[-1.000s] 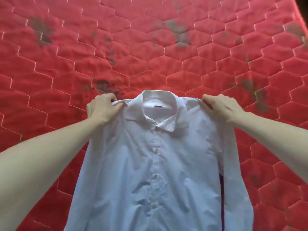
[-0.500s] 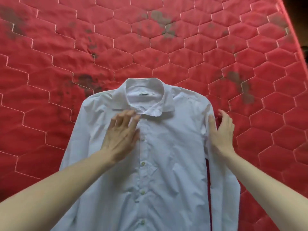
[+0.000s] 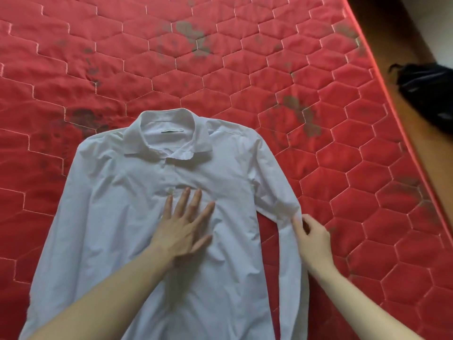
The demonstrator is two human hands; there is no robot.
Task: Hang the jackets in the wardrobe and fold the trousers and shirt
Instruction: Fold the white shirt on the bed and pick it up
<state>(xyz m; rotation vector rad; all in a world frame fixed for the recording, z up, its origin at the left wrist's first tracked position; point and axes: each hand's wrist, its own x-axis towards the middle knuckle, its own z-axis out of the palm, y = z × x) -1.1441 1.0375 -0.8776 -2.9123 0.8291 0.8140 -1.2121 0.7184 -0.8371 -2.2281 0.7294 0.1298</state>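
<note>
Nearest the viewer, the left hand (image 3: pixel 182 231) lies flat with fingers spread, pressing on the chest of a white long-sleeved cotton shirt (image 3: pixel 122 217), while the right hand (image 3: pixel 312 238) pinches the edge of its right sleeve. The shirt is spread face up, collar farthest away, on a red quilted mattress (image 3: pixel 220 69) with hexagon stitching and dark stains. Beyond the mattress edge, a black bundle (image 3: pixel 426 92) sits on the floor.

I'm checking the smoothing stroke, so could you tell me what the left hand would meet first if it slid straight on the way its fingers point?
Probably the shirt's collar: the left hand lies flat on the shirt, fingers pointing up the placket.
</note>
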